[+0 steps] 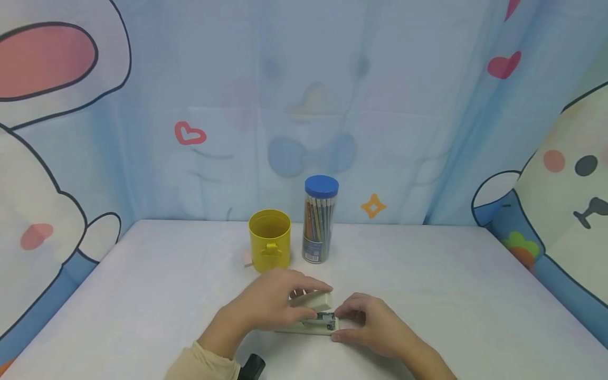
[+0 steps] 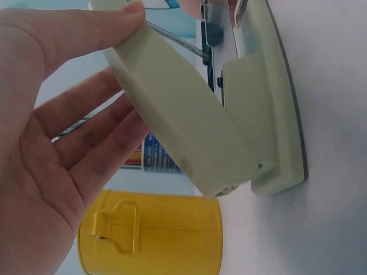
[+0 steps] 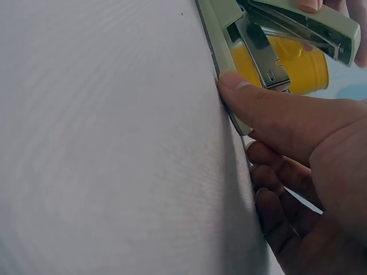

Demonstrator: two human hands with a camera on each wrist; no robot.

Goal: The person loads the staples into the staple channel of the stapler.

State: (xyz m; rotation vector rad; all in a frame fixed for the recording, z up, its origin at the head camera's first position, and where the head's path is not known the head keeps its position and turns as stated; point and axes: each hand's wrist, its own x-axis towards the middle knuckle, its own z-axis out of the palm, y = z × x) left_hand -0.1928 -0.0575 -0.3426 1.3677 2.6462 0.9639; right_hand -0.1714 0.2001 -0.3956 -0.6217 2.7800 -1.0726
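A pale green stapler lies on the white table, its top cover (image 1: 311,301) lifted away from the base (image 2: 261,114). My left hand (image 1: 268,301) holds that cover between thumb and fingers. In the left wrist view a thin spring (image 2: 178,41) stretches between cover and base. The metal staple channel (image 3: 265,57) lies exposed under the raised cover in the right wrist view. At the front end of the base my right hand (image 1: 380,324) grips with its thumb (image 3: 235,80) along the near edge. The fingers of that hand curl against the far side, partly hidden.
A yellow cup (image 1: 271,250) with a clasp stands behind the stapler. Right of it is a clear jar (image 1: 319,224) of pencils with a blue lid. A small pink object (image 1: 247,257) shows beside the cup. A patterned blue curtain (image 1: 228,174) hangs along the table's back edge.
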